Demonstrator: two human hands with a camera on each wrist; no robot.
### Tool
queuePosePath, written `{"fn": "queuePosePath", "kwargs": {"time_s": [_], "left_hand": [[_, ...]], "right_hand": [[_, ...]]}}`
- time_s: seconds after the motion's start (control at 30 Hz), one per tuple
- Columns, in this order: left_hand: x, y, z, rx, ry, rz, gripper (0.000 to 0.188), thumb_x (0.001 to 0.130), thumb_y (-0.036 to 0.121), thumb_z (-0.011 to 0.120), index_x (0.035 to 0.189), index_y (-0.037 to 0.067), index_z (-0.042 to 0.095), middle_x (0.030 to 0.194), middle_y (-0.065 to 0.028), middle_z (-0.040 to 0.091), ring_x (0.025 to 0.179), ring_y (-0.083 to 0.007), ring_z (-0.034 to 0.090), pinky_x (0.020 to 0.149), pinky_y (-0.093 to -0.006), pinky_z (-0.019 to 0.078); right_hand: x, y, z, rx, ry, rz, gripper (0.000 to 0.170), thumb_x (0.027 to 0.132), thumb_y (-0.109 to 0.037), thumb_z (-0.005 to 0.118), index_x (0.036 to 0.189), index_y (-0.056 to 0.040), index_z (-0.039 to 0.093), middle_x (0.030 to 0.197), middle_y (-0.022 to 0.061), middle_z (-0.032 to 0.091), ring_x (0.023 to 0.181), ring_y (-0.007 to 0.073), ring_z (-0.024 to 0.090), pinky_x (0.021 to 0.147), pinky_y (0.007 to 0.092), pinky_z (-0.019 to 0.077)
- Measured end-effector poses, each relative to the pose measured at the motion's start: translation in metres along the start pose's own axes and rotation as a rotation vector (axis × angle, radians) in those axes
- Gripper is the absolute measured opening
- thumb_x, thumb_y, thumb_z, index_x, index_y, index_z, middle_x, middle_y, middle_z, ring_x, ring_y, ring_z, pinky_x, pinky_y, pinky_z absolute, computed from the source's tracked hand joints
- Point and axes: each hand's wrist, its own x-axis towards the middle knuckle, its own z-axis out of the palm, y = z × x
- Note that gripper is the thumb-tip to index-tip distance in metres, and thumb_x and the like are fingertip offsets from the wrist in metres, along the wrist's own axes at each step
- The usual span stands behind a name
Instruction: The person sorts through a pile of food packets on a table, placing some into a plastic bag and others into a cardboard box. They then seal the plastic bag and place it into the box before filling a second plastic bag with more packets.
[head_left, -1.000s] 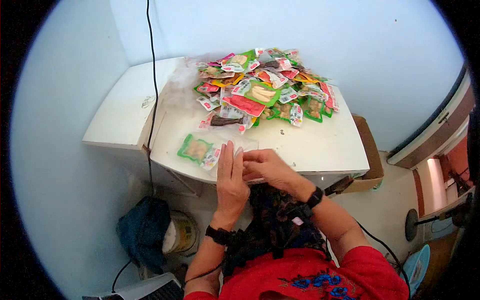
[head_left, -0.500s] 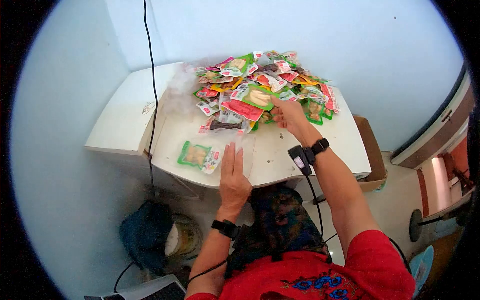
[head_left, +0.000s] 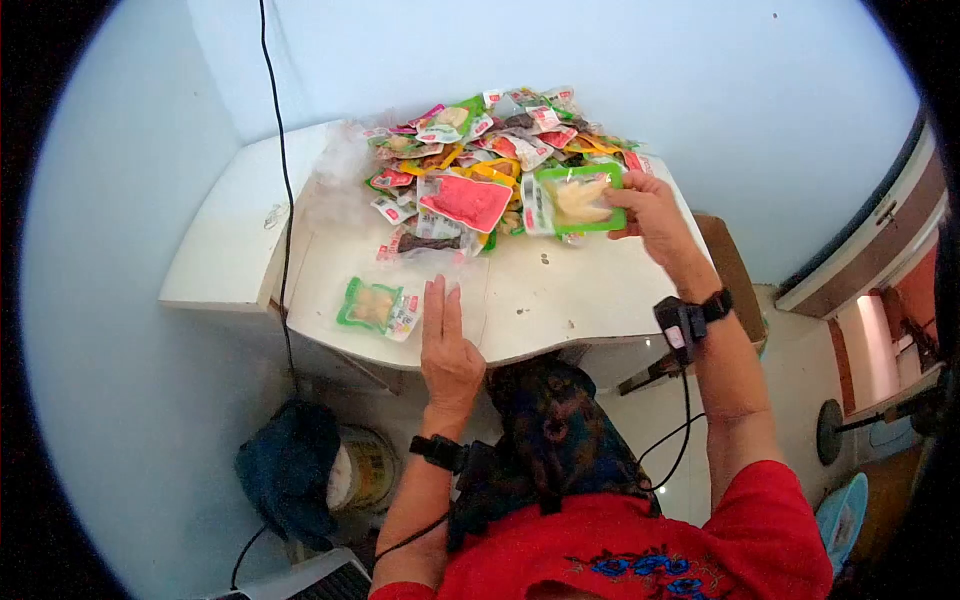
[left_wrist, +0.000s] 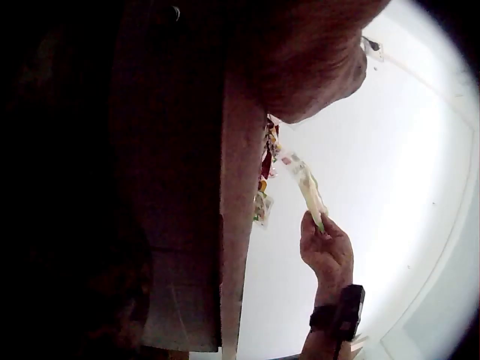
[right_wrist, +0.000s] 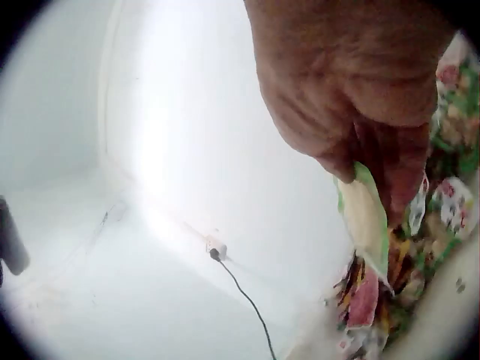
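Observation:
My right hand [head_left: 655, 225] pinches the edge of a green-bordered food packet [head_left: 580, 198] with pale pieces showing through its window. The packet is raised in front of the heap; in the right wrist view thumb and fingers grip the packet [right_wrist: 365, 214] at one end. My left hand [head_left: 450, 350] lies at the table's front edge, two fingers straight and pointing away, over a thin clear plastic bag [head_left: 468, 290]. Just left of those fingers lies another green packet [head_left: 372, 305] with light brown chunks and a white label end.
A heap of colourful snack packets [head_left: 465, 205] covers the back of the white table [head_left: 610, 300], with crumpled clear plastic [head_left: 340, 185] on its left. A black cable [head_left: 285, 180] hangs at the left. A cardboard box [head_left: 728, 270] stands on the floor at the right.
My right hand left the left hand's side, reached to the heap and took the green-bordered packet with pale pieces, lifting it to the right. The left hand stays by the clear bag.

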Motion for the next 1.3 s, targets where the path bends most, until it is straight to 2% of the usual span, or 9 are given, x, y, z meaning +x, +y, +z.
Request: {"fn": "queuePosePath", "kwargs": {"time_s": [0.23, 0.37, 0.43, 0.53, 0.63, 0.77, 0.97, 1.17, 1.3], "left_hand": [[-0.001, -0.001, 0.003, -0.012, 0.002, 0.002, 0.075, 0.066, -0.015, 0.04, 0.14, -0.003, 0.043, 0.151, -0.0238, 0.036, 0.141, -0.0413, 0.034, 0.115, -0.0453, 0.0311], [0.001, 0.002, 0.001, 0.009, -0.004, 0.001, 0.073, 0.067, -0.016, 0.04, 0.14, -0.004, 0.043, 0.151, -0.0232, 0.036, 0.141, -0.041, 0.034, 0.115, -0.0446, 0.0323], [0.001, 0.002, 0.0, 0.005, -0.011, 0.005, 0.074, 0.067, -0.016, 0.04, 0.14, -0.004, 0.042, 0.151, -0.023, 0.036, 0.141, -0.0411, 0.034, 0.115, -0.0449, 0.0317], [0.0, 0.0, 0.001, -0.02, -0.01, -0.01, 0.077, 0.065, -0.015, 0.038, 0.141, -0.003, 0.041, 0.151, -0.0233, 0.036, 0.141, -0.0415, 0.033, 0.117, -0.0458, 0.0289], [0.001, 0.0, 0.001, -0.001, -0.001, 0.007, 0.077, 0.065, -0.015, 0.038, 0.141, -0.003, 0.041, 0.151, -0.0231, 0.035, 0.141, -0.0412, 0.033, 0.117, -0.0456, 0.0291], [0.002, 0.001, 0.002, 0.03, -0.024, -0.014, 0.077, 0.065, -0.016, 0.038, 0.141, -0.003, 0.041, 0.151, -0.0235, 0.035, 0.142, -0.0412, 0.032, 0.117, -0.0458, 0.0292], [0.004, 0.007, 0.001, 0.023, -0.025, 0.011, 0.076, 0.066, -0.017, 0.039, 0.141, -0.002, 0.042, 0.152, -0.0235, 0.034, 0.143, -0.0406, 0.03, 0.118, -0.0455, 0.0277], [0.007, 0.012, -0.005, 0.045, -0.033, 0.05, 0.072, 0.068, -0.017, 0.039, 0.139, -0.002, 0.045, 0.152, -0.0226, 0.035, 0.143, -0.04, 0.03, 0.118, -0.0467, 0.0267], [0.013, 0.016, -0.008, 0.035, -0.026, 0.109, 0.07, 0.069, -0.017, 0.04, 0.136, -0.002, 0.048, 0.152, -0.0225, 0.036, 0.143, -0.0402, 0.031, 0.117, -0.0473, 0.0279]], "right_hand": [[-0.006, -0.006, -0.047, -0.628, -0.357, -0.319, 0.014, 0.09, -0.011, 0.064, 0.097, -0.0011, 0.072, 0.079, 0.0018, 0.068, 0.071, 0.0092, 0.062, 0.064, 0.0271, 0.0511], [0.001, 0.013, -0.002, -0.884, -0.474, -0.536, 0.019, 0.087, -0.015, 0.068, 0.104, -0.0068, 0.072, 0.095, 0.0147, 0.071, 0.084, 0.0281, 0.067, 0.075, 0.037, 0.0525], [0.008, 0.044, 0.026, -0.686, -0.366, -0.754, 0.031, 0.086, -0.02, 0.07, 0.114, -0.0078, 0.068, 0.105, 0.0174, 0.068, 0.095, 0.0312, 0.065, 0.082, 0.0394, 0.0521], [0.001, 0.042, 0.042, -0.851, -0.285, -0.681, 0.043, 0.086, -0.022, 0.071, 0.125, -0.0055, 0.062, 0.12, 0.0175, 0.062, 0.113, 0.031, 0.058, 0.092, 0.0393, 0.0484], [-0.035, 0.048, 0.038, -1.061, -0.027, -0.664, 0.047, 0.083, -0.031, 0.073, 0.117, -0.0008, 0.063, 0.114, 0.0206, 0.062, 0.111, 0.0324, 0.059, 0.09, 0.042, 0.0486], [-0.073, 0.044, 0.018, -1.33, -0.181, -0.062, 0.062, 0.075, -0.043, 0.078, 0.108, 0.0068, 0.061, 0.107, 0.0237, 0.057, 0.103, 0.0369, 0.058, 0.088, 0.043, 0.0502], [-0.079, 0.076, -0.008, -1.15, -0.076, -0.232, 0.063, 0.068, -0.039, 0.084, 0.104, 0.0058, 0.06, 0.103, 0.0236, 0.061, 0.099, 0.0369, 0.06, 0.083, 0.0432, 0.0527], [-0.067, 0.097, -0.024, -0.523, 0.0, -0.104, 0.044, 0.065, -0.017, 0.087, 0.096, 0.0016, 0.063, 0.09, 0.0157, 0.07, 0.082, 0.0254, 0.068, 0.073, 0.035, 0.0542], [-0.08, 0.092, -0.025, -0.107, 0.042, 0.056, 0.028, 0.073, -0.005, 0.081, 0.096, -0.0006, 0.066, 0.088, 0.008, 0.069, 0.075, 0.014, 0.066, 0.065, 0.0272, 0.0534]]}}
